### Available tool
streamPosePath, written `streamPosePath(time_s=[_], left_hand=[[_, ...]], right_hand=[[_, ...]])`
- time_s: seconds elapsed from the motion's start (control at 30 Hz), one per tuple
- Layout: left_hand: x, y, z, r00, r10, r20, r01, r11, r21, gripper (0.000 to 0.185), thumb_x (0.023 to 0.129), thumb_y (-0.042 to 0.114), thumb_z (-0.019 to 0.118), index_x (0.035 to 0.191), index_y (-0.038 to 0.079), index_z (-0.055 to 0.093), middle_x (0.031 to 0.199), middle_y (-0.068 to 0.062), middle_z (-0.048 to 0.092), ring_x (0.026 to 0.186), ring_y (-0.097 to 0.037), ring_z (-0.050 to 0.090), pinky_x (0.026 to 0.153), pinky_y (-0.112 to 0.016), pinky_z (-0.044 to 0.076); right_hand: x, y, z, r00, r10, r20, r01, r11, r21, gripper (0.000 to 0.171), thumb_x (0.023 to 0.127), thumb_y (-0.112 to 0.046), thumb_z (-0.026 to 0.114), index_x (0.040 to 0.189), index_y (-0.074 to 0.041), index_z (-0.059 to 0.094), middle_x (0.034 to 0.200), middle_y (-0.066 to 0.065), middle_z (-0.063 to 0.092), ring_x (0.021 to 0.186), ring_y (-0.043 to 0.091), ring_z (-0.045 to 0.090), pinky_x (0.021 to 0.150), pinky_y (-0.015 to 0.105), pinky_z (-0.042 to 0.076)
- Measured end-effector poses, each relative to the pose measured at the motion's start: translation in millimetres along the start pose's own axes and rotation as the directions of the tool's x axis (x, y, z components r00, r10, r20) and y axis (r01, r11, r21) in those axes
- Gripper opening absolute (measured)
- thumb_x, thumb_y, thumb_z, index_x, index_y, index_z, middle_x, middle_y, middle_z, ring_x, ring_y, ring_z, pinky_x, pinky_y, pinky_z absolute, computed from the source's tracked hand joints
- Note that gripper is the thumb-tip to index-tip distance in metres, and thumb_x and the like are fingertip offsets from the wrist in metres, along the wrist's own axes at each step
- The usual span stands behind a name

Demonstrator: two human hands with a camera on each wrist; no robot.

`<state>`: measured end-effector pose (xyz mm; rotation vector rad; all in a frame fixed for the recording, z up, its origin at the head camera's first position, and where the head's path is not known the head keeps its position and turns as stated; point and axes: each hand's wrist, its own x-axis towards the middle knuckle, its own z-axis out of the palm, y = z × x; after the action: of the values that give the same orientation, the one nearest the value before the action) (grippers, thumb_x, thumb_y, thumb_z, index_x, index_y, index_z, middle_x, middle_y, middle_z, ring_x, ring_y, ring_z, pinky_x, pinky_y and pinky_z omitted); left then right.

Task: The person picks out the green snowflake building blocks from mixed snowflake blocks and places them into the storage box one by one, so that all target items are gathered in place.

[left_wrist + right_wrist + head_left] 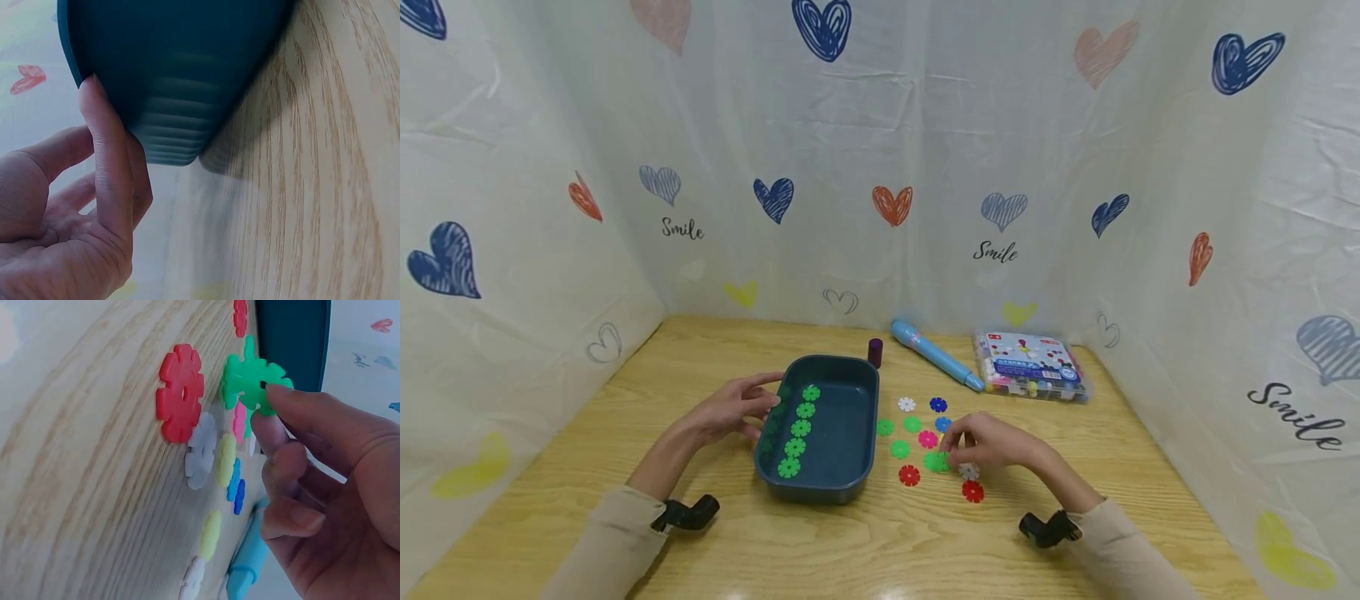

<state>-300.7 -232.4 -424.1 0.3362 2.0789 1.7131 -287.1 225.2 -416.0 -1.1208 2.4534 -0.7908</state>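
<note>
My right hand pinches a green interlocking snowflake disc between thumb and finger, just above the table. Around it lie loose discs, among them a red disc, a white disc and a pink disc. My left hand touches the left side of a dark blue-green tray. In the left wrist view, one fairly straight finger rests at the tray's rim, the others behind it. Inside the tray, several green discs form a column along its left side.
Behind the tray stands a dark purple cylinder. A light-blue, pen-shaped stick lies at the back, beside a clear plastic box with a printed label. White heart-printed curtains surround the wooden table.
</note>
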Motion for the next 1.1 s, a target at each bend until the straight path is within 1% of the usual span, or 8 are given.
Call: streamPosePath(time_s=[0.13,0.37,0.5,0.57,0.7,0.9,1.0,1.1], left_hand=[[1.0,1.2,0.1,1.0,-0.001,0.002,0.001,1.0,-0.002,0.068,0.1,0.024,0.057,0.157,0.011,0.022,0.12,-0.02,0.059,0.087,-0.017,0.064,0.064,-0.03,0.06],[-0.3,0.4,0.7,1.0,-0.002,-0.004,0.002,1.0,0.011,0.068,0.1,0.025,0.057,0.156,0.012,0.022,0.123,-0.022,0.058,0.088,-0.018,0.064,0.064,-0.03,0.06],[-3.2,-1.4,1.2,1.0,-0.008,-0.002,0.008,1.0,0.019,0.067,0.101,0.024,0.056,0.157,0.011,0.021,0.124,-0.025,0.057,0.088,-0.018,0.063,0.064,-0.03,0.06],[-4.1,-1.7,1.2,1.0,-0.01,-0.001,0.01,1.0,0.017,0.067,0.101,0.024,0.056,0.157,0.011,0.021,0.124,-0.025,0.057,0.087,-0.018,0.063,0.063,-0.03,0.059],[-3.5,-0.7,1.1,1.0,-0.004,-0.005,0.004,1.0,0.005,0.067,0.101,0.025,0.056,0.156,0.011,0.021,0.123,-0.025,0.057,0.086,-0.018,0.063,0.062,-0.029,0.059],[-1.6,0.4,0.4,1.0,-0.012,-0.016,0.012,1.0,0.006,0.069,0.1,0.026,0.058,0.156,0.011,0.022,0.122,-0.023,0.058,0.086,-0.017,0.063,0.062,-0.029,0.059],[-0.9,0.2,0.1,1.0,-0.015,-0.014,0.015,1.0,0.002,0.069,0.099,0.026,0.059,0.156,0.012,0.022,0.122,-0.022,0.058,0.086,-0.018,0.063,0.062,-0.029,0.059],[-0.3,0.6,0.3,1.0,-0.015,-0.01,0.015,1.0,-0.002,0.07,0.099,0.026,0.059,0.156,0.012,0.022,0.122,-0.022,0.058,0.087,-0.018,0.063,0.062,-0.029,0.059]], right_hand=[[3.7,1.4,-4.1,1.0,0.008,-0.022,-0.008,1.0,0.024,0.012,0.098,-0.02,0.06,0.099,-0.01,0.067,0.091,0.007,0.07,0.058,0.017,0.061,0.057,0.023,0.053],[13.6,-0.3,-12.1,1.0,0.008,-0.021,-0.007,0.998,0.068,0.018,0.1,-0.02,0.056,0.112,-0.008,0.063,0.09,0.018,0.07,0.057,0.031,0.064,0.056,0.035,0.055],[21.9,-5.6,-17.8,0.999,-0.026,-0.021,0.028,0.997,0.071,0.021,0.102,-0.015,0.054,0.117,-0.003,0.063,0.092,0.021,0.068,0.06,0.04,0.063,0.058,0.045,0.055],[27.1,-10.0,-21.3,0.998,-0.048,-0.026,0.05,0.997,0.058,0.023,0.102,-0.014,0.053,0.119,-0.001,0.062,0.092,0.023,0.067,0.061,0.041,0.062,0.06,0.046,0.056],[38.5,-20.6,-30.0,0.997,-0.06,-0.042,0.061,0.998,0.027,0.024,0.102,-0.011,0.052,0.119,0.0,0.063,0.092,0.024,0.067,0.061,0.039,0.062,0.061,0.044,0.056],[57.6,-30.8,-38.6,0.998,-0.048,-0.047,0.046,0.998,-0.04,0.023,0.102,-0.011,0.052,0.119,-0.005,0.067,0.089,0.011,0.069,0.061,0.034,0.063,0.057,0.026,0.053],[68.4,-34.8,-41.2,0.997,-0.061,-0.048,0.058,0.996,-0.063,0.023,0.102,-0.01,0.051,0.118,-0.005,0.067,0.086,0.008,0.069,0.055,0.025,0.059,0.054,0.023,0.05],[79.2,-40.2,-44.1,0.997,-0.062,-0.044,0.058,0.995,-0.085,0.023,0.102,-0.01,0.052,0.118,-0.005,0.067,0.091,0.013,0.071,0.051,0.013,0.056,0.053,0.023,0.049]])
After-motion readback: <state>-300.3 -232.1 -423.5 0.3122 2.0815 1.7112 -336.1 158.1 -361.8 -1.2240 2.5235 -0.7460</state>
